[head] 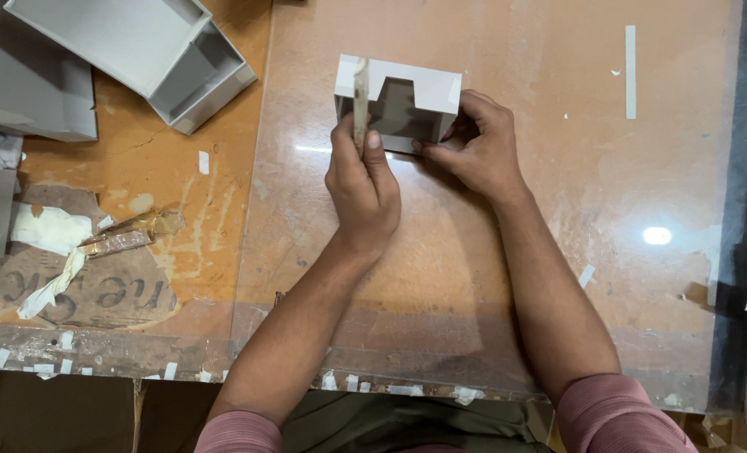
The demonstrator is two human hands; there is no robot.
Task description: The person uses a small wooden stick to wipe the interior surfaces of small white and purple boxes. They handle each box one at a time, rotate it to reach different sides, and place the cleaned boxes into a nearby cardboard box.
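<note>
Work surface: large sheet of scratched, glossy clear glass laid over brown board (491, 277), filling centre and right of frame, dotted with scraps of white tape. Bare orange-brown wooden tabletop (180, 176) left of it, stained and worn.

Upper left of frame: stack of flat grey cardboard box trays (138, 50), open side up, well apart from both hands. Below these, at mid left, crumpled strips of used clear and white tape (80, 243) lying on a printed piece of brown corrugated card (113, 294). Long white tape strip (629, 71) stuck upright near upper right. Dark edge of bench at far right.

Item in hand: small grey cardboard box shell with white-faced top edge (399, 101), standing on glass at upper centre of frame, open face toward the viewer. Long axis runs left to right across frame. Lies directly above both hands in frame, that is, just beyond the fingertips.

Left hand (361, 180): thumb and fingers clenched around a narrow pale strip or stick (360, 96), held upright against left wall of box shell. Exact nature of the strip not discernible.

Right hand (478, 147): fingers curled against right wall and lower right corner of box shell, steadying it; thumb along front lower edge. Grasp firm, contact plain.

Both hands equally near, one at each end of long axis. Pink sleeve cuffs visible at bottom of frame.
</note>
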